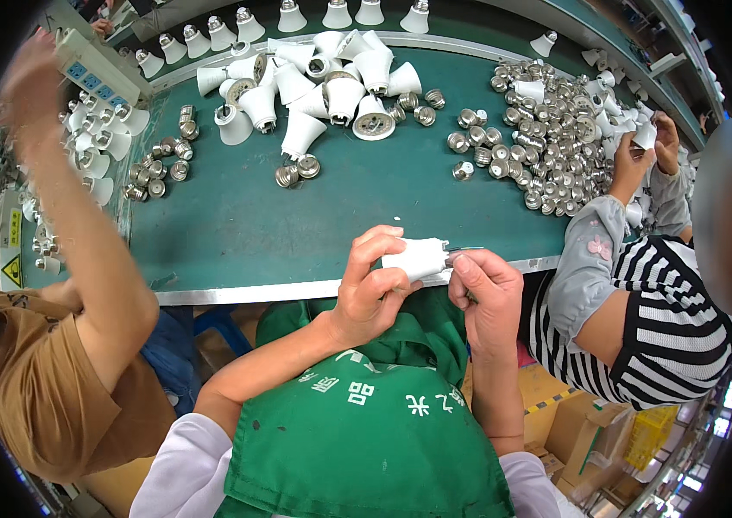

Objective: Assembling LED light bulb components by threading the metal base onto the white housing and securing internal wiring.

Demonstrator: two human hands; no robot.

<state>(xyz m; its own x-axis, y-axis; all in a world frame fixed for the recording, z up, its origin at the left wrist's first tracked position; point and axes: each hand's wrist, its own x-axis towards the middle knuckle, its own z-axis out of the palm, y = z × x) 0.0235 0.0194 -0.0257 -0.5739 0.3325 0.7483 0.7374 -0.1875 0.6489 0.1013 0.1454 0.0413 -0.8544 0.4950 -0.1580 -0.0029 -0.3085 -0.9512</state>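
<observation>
A white lamp housing (416,260), held sideways — pronged end right, thin wire (469,249) jutting out — above the table edge (219,296).

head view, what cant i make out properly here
All in the head view:
- Wide end of the white lamp housing: hidden by the left hand.
- Whatever may be between the thumb and fingers of the right hand: covered by those fingers.
- Left co-worker's raised hand: blurred.
- Lower pieces in the heap of metal caps: hidden by those on top.
</observation>
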